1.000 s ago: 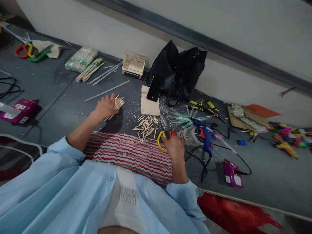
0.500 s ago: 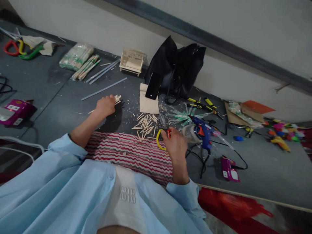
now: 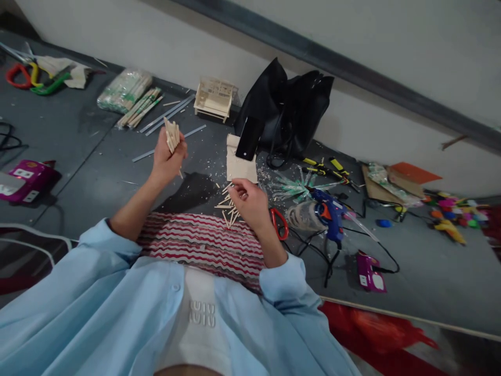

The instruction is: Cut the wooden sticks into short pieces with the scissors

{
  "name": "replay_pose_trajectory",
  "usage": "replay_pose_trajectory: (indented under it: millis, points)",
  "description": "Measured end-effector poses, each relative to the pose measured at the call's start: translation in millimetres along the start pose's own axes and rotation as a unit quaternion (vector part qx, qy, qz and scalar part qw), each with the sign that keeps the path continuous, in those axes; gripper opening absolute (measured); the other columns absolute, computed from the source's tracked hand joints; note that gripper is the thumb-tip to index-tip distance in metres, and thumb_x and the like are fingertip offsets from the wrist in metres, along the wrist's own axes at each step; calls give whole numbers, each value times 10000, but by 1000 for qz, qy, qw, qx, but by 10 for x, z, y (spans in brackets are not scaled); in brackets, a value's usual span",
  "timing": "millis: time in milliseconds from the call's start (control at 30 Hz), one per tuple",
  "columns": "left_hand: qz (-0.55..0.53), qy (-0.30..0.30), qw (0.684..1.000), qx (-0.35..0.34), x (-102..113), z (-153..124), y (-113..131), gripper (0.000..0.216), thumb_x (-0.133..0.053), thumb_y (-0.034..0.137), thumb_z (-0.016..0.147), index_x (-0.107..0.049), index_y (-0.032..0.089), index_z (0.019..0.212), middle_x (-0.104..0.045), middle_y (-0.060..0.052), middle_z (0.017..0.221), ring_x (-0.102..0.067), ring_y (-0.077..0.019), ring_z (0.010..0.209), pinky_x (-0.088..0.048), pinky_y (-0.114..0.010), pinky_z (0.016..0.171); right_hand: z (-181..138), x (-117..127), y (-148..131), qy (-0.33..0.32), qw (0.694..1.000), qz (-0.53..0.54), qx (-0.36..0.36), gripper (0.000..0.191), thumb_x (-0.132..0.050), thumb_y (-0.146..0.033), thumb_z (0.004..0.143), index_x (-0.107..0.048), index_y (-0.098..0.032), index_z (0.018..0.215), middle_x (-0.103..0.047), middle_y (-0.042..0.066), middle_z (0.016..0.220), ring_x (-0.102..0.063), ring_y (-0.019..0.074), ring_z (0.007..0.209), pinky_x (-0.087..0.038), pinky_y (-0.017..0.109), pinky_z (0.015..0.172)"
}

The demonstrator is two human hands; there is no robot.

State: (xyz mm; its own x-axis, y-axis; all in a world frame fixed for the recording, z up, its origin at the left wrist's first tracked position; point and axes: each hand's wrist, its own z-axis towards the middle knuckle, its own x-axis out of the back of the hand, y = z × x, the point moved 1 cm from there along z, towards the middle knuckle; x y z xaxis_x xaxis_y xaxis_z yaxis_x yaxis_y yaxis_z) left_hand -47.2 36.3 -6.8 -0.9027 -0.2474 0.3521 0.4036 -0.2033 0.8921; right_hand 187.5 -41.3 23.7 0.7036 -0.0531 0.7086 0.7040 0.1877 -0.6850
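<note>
My left hand (image 3: 167, 159) is raised above the grey floor and grips a bundle of short wooden sticks (image 3: 172, 136) that point upward. My right hand (image 3: 249, 201) hovers over a loose pile of wooden sticks (image 3: 230, 201), fingers curled with nothing visible in them. The red and yellow scissors (image 3: 279, 223) lie on the floor just right of my right wrist. A striped red and white cloth (image 3: 203, 243) covers my lap.
A phone (image 3: 247, 138) leans on a wooden block before a black bag (image 3: 287, 112). A blue glue gun (image 3: 331, 214) with its cable, a tape roll (image 3: 303, 216), pliers (image 3: 326, 169), a small stick model (image 3: 213, 96), packs of sticks (image 3: 125, 91) and pink power strips (image 3: 21, 180) lie around.
My left hand lifted off the floor with a bundle of sticks. My right hand let go of the scissors and moved left over the loose stick pile.
</note>
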Motion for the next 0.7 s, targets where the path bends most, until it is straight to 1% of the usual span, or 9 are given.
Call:
replay_pose_trajectory:
  millis: [67, 133, 200, 267, 367, 467, 567, 633, 700]
  points:
    - [-80, -6, 996, -25, -110, -29, -118, 241, -537, 452, 882, -501, 217, 923, -542, 1, 755, -501, -102, 587, -451, -273, 583, 159, -142, -101, -29, 998, 53, 16, 333, -595, -397, 854, -641, -189, 1109, -686, 11, 816, -610, 116, 693, -510, 255, 702]
    - [-111, -38, 992, -45, -189, -36, -185, 311, -553, 478, 878, -492, 199, 753, -456, 22, 614, -437, -97, 519, -398, -265, 530, 325, -281, -191, -31, 995, 83, 36, 405, -608, -430, 844, -607, -184, 1166, -684, 29, 883, -617, 121, 724, -518, 265, 710]
    - [-121, -20, 989, -78, -197, -6, -179, 339, -549, 468, 893, -501, 187, 709, -443, 24, 601, -432, -93, 528, -392, -259, 542, 501, -416, -270, -34, 993, 90, 67, 487, -624, -468, 834, -562, -202, 1237, -676, 47, 1002, -624, 131, 800, -526, 277, 749]
    - [-123, 27, 988, -94, -149, 61, -142, 305, -582, 446, 885, -539, 179, 743, -468, 28, 631, -451, -84, 543, -402, -242, 556, 688, -551, -325, -40, 991, 86, 89, 480, -551, -483, 891, -526, -204, 1282, -667, 58, 1063, -628, 137, 881, -524, 278, 797]
    - [-126, 78, 988, -46, -50, 179, -159, 259, -675, 401, 829, -564, 174, 770, -469, 59, 592, -431, -61, 488, -370, -209, 493, 946, -755, -339, -38, 992, -27, 116, 424, -459, -398, 963, -513, -156, 1307, -614, 118, 1237, -571, 188, 1128, -459, 342, 986]
    - [-159, 128, 978, 38, 47, 230, -267, 249, -721, 336, 794, -549, 168, 728, -412, 92, 489, -351, -42, 397, -291, -198, 402, 1032, -902, -284, -107, 969, -194, 113, 425, -443, -340, 978, -517, -102, 1321, -503, 174, 1408, -468, 272, 1283, -391, 433, 1066]
    - [-219, 167, 960, 57, 173, 203, -282, 267, -741, 343, 772, -551, 162, 726, -417, 94, 488, -324, -35, 362, -267, -203, 354, 833, -877, -264, -181, 926, -308, 123, 359, -421, -274, 976, -613, -75, 1205, -597, 194, 1281, -521, 294, 1216, -452, 415, 980]
    - [-252, 185, 950, 18, 279, 181, -176, 313, -758, 386, 751, -545, 159, 717, -429, 87, 514, -317, -28, 362, -273, -202, 341, 611, -797, -308, -213, 906, -353, 96, 318, -415, -174, 942, -696, -59, 1036, -672, 219, 1088, -602, 309, 1076, -499, 403, 851]
    - [-289, 203, 935, -37, 379, 176, -3, 341, -764, 412, 746, -534, 161, 726, -423, 88, 525, -311, -24, 367, -290, -199, 346, 426, -758, -407, -230, 902, -355, 92, 291, -449, -171, 918, -727, -84, 919, -705, 195, 924, -653, 296, 922, -513, 395, 771]
